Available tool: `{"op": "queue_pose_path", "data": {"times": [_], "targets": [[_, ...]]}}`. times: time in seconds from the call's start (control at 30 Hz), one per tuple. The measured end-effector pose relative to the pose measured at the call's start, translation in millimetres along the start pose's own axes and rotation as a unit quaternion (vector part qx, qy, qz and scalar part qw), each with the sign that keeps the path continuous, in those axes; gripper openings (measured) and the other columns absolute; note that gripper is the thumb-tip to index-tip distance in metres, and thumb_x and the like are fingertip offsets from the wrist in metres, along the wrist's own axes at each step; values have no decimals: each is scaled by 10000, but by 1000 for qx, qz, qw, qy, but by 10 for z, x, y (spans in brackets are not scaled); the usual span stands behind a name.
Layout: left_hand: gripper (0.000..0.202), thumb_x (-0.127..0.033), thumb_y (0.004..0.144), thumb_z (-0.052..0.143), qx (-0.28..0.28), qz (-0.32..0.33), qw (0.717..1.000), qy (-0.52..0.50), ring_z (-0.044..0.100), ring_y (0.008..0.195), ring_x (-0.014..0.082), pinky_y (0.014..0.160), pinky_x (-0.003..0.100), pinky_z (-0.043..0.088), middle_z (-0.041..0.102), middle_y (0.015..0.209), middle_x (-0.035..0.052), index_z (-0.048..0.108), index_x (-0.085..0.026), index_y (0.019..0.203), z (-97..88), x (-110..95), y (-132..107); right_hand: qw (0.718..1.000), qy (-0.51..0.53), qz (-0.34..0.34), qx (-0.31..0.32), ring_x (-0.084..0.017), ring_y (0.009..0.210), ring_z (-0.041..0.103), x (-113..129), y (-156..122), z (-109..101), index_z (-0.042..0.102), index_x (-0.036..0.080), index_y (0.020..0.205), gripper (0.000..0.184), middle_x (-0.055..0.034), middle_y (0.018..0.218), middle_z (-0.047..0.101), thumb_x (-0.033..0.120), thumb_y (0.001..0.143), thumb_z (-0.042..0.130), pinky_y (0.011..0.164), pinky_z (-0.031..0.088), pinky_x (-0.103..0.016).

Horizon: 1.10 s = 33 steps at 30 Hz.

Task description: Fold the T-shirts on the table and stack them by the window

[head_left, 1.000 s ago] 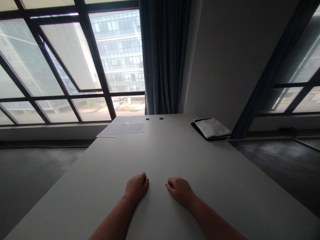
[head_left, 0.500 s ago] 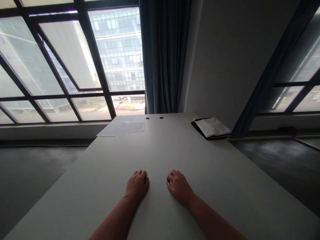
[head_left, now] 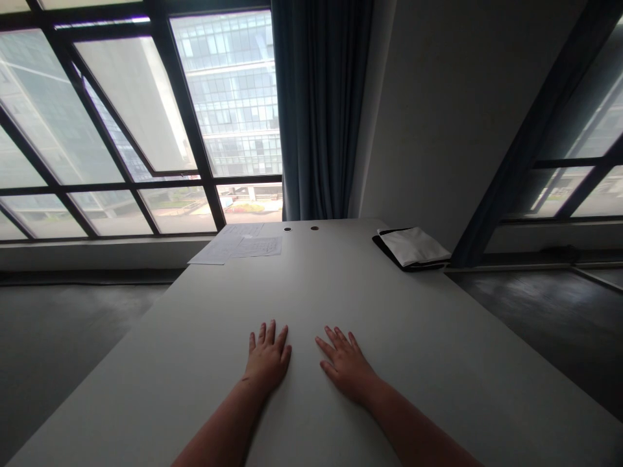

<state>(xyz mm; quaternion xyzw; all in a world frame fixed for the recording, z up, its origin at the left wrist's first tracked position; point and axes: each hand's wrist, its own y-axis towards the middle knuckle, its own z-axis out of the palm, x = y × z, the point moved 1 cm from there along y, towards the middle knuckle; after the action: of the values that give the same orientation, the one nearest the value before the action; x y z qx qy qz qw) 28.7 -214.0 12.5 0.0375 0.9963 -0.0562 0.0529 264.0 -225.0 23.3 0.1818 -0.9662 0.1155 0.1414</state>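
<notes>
Palm down on the white table [head_left: 311, 292], my left hand [head_left: 267, 357] lies with its fingers stretched forward and spread. My right hand [head_left: 344, 363] rests a short way to its right, also flat with fingers apart. Neither hand holds anything, and a strip of bare tabletop separates them. Both forearms reach in from the bottom of the view.
Sheets of paper [head_left: 219, 250] with writing lie at the table's far left edge. A folded white and black cloth-like item [head_left: 413, 246] sits at the far right. Two round holes pierce the far end. Beyond stand windows, a blue curtain [head_left: 321, 117] and a wall.
Both my hands have opened: their fingers were curled in and now stretch out flat and spread. The forearms have stayed in nearly the same place.
</notes>
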Motion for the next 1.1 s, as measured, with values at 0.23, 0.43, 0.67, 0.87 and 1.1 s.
{"op": "queue_pose_path", "data": {"times": [0.23,0.43,0.67,0.87,1.1], "targets": [[669,-560,1041,327,-1,11,1000,8,98,1606,377,1261,625,81,142,1743,116,290,-301,1656,61,32,23,1000,-8,4,17,-314,1614,26,55,-31,-47,308,303,1652,708,-80,1742,68,549,1005,455,1273,-38,-573],[684,-568,1031,336,1,9,1000,7,94,1605,386,1261,627,77,136,1742,126,297,-291,1655,72,37,34,1000,-6,-4,12,-326,1613,40,24,-16,-22,314,296,1652,723,-84,1742,79,555,996,473,1274,-29,-573],[678,-549,1024,362,4,6,1000,7,94,1607,378,1263,619,79,136,1745,115,307,-300,1652,45,21,30,1000,-3,-9,1,-329,1613,54,-28,11,25,331,306,1646,727,-89,1744,107,549,982,500,1275,-19,-573],[678,-547,1020,373,7,4,1000,-1,102,1606,376,1263,618,84,153,1743,119,317,-300,1648,13,11,20,1000,1,-9,1,-328,1612,64,-24,7,6,340,301,1643,724,-94,1744,116,553,982,495,1276,-9,-567],[676,-543,1014,383,4,3,1000,-2,106,1607,374,1262,617,87,160,1742,120,330,-302,1643,18,11,24,1000,-1,-3,8,-325,1612,73,-9,-2,-18,354,295,1638,724,-97,1743,126,532,973,513,1278,-6,-562]]}}
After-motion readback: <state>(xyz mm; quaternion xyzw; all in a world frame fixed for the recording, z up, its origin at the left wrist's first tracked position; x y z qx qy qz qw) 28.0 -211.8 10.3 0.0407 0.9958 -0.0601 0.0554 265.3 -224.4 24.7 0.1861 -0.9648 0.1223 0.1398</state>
